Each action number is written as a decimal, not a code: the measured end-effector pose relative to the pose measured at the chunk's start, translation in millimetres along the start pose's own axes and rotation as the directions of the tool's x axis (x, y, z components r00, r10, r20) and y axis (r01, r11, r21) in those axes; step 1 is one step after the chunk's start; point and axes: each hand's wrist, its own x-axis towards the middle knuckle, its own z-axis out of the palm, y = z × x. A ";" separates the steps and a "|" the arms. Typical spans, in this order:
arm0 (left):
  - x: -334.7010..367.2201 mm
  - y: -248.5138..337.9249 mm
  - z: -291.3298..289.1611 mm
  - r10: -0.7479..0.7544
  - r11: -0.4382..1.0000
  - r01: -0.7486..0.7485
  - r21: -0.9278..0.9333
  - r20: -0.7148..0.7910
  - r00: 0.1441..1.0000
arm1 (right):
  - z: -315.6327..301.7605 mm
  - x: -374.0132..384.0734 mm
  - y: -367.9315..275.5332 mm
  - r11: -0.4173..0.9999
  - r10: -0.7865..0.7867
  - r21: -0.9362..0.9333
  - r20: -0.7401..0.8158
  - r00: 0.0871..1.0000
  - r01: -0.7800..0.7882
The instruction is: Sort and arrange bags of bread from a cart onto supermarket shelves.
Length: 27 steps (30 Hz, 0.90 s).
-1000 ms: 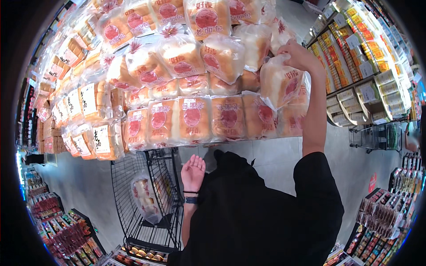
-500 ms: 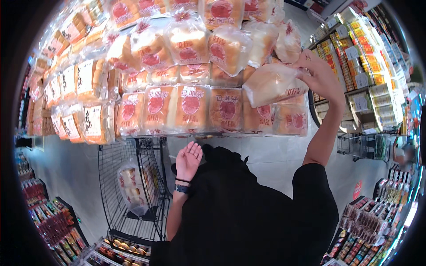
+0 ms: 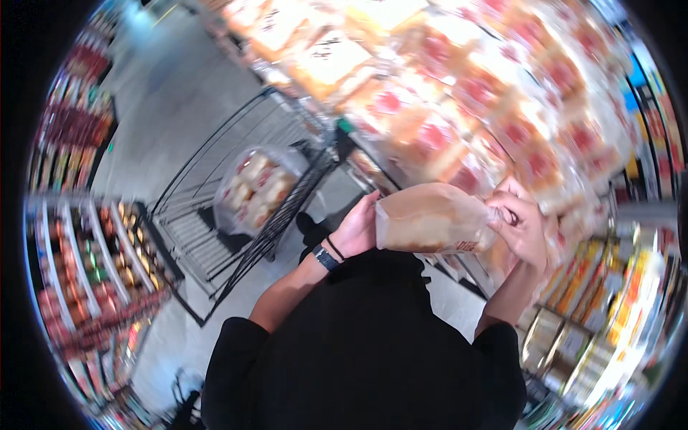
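Observation:
A loaf of bread in a clear plastic bag (image 3: 430, 218) is held level in front of my chest. Gathered in my right hand (image 3: 522, 223) is the twisted neck of the bag, pinched between closed fingers. At the loaf's other end, my left hand (image 3: 356, 228) grips the bag's bottom, its fingers partly hidden behind the plastic. To the left stands a black wire shopping cart (image 3: 247, 271), with a large clear bag of bread rolls (image 3: 259, 188) lying inside it.
Stacks of bagged bread (image 3: 516, 132) fill a display from the top middle to the right, blurred by motion. Shelves of packaged goods (image 3: 79, 265) line the left side. A yellow-packaged product shelf (image 3: 591, 287) stands at lower right.
My right hand has brought the bagged loaf away from the display toward my body. My left hand has come up to its bottom end. The view has turned left, toward the cart.

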 end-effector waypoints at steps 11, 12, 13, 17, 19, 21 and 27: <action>-138.0 101.9 -186.6 0.523 0.764 -0.595 -0.248 -0.302 0.797 | 182.3 175.8 -75.4 0.993 -0.090 -0.049 0.222 0.971 0.104; -143.1 111.7 -205.8 0.540 0.723 -0.630 -0.283 -0.338 0.771 | 195.0 187.4 -81.8 0.990 -0.105 -0.076 0.202 0.974 0.122; -148.7 124.6 -219.1 0.543 0.689 -0.652 -0.316 -0.372 0.753 | 206.2 197.5 -87.4 0.984 -0.089 -0.130 0.224 0.971 0.120; -137.0 173.0 -295.9 0.638 0.574 -0.761 -0.302 -0.417 0.647 | 249.4 228.7 -104.5 0.979 -0.028 -0.192 0.233 0.972 0.074; -108.3 196.1 -328.7 0.590 0.616 -0.757 -0.217 -0.509 0.626 | 262.6 238.8 -113.8 0.971 0.003 -0.235 0.192 0.981 0.043; -75.0 207.1 -364.3 0.500 0.630 -0.750 -0.203 -0.633 0.591 | 283.7 254.2 -123.2 0.981 0.042 -0.193 0.139 0.989 -0.014; 13.4 253.0 -344.6 0.313 0.873 -0.487 -0.004 -0.762 0.567 | 308.8 279.8 -145.8 0.976 0.176 -0.132 0.021 0.984 -0.171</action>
